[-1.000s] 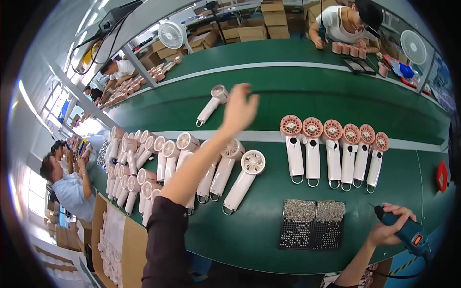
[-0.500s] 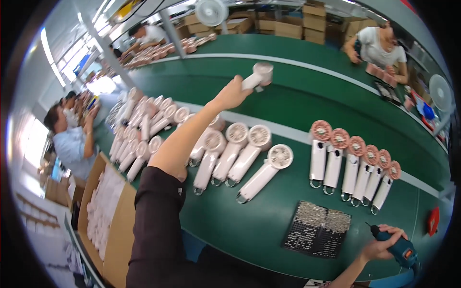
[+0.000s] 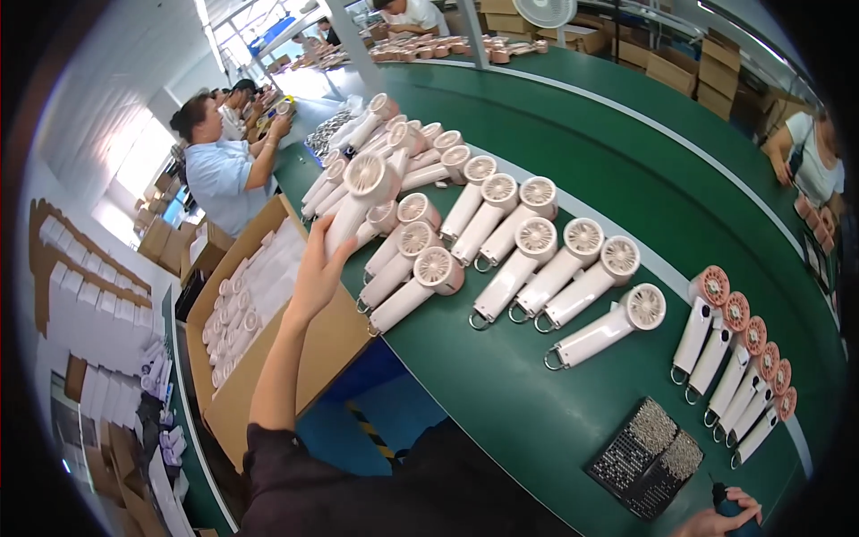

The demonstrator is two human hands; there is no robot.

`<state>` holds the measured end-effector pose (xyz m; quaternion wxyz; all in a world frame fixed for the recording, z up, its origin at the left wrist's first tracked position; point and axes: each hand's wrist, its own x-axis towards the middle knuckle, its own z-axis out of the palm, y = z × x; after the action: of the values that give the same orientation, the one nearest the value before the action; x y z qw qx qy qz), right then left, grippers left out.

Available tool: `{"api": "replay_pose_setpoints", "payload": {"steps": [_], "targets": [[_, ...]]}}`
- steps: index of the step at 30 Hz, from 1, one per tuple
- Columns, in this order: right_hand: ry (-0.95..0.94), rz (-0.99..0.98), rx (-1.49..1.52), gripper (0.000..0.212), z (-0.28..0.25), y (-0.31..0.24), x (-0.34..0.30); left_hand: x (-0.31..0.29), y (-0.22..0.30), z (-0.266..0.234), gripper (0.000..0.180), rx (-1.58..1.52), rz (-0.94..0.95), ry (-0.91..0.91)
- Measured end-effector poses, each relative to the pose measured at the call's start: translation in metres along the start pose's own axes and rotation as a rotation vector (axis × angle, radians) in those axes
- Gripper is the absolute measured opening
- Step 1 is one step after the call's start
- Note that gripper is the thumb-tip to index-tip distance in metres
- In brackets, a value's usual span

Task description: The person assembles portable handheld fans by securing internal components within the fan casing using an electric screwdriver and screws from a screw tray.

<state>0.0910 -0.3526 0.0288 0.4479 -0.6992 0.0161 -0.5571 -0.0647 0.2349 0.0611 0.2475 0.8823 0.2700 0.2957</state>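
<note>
the white handheld fan (image 3: 362, 192) sits clamped in the left hand (image 3: 320, 268), its handle running from the palm up toward one o'clock, round head topmost, over the near end of the row of white fans (image 3: 501, 246) on the green belt (image 3: 573, 161). the right hand (image 3: 720, 517), far off at five o'clock, grips a blue power screwdriver (image 3: 727, 508). at seven o'clock from the lifted fan an open cardboard box (image 3: 268, 331) holds pale parts in rows; a black screw tray (image 3: 646, 456) sits just beside the right hand.

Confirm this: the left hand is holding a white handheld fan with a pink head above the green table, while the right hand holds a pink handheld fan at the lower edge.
Wrong about the right hand: the head view shows it gripping a dark blue tool, not a pink fan. The left hand does hold a white handheld fan with a pink head above the green table.
</note>
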Motion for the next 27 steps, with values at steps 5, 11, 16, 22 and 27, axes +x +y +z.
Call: {"api": "replay_pose_setpoints", "payload": {"steps": [5, 11, 16, 22, 27], "targets": [[-0.082, -0.150, -0.296, 0.055, 0.007, -0.010, 0.001, -0.068, -0.046, -0.024, 0.041, -0.019, -0.070, 0.064], [-0.080, -0.055, -0.158, 0.055, 0.020, -0.017, -0.005, -0.085, -0.080, -0.020, 0.043, -0.083, -0.226, -0.135], [-0.142, -0.254, -0.256, 0.056, 0.032, -0.026, -0.003, -0.064, -0.090, -0.023, 0.046, -0.109, -0.277, -0.300], [-0.130, -0.179, -0.192, 0.053, 0.042, -0.030, -0.002, -0.048, -0.107, -0.023, 0.047, -0.111, -0.213, -0.330], [-0.130, -0.144, -0.102, 0.049, 0.046, -0.030, -0.010, -0.049, -0.105, -0.009, 0.042, 0.096, -0.121, -0.194]]}}
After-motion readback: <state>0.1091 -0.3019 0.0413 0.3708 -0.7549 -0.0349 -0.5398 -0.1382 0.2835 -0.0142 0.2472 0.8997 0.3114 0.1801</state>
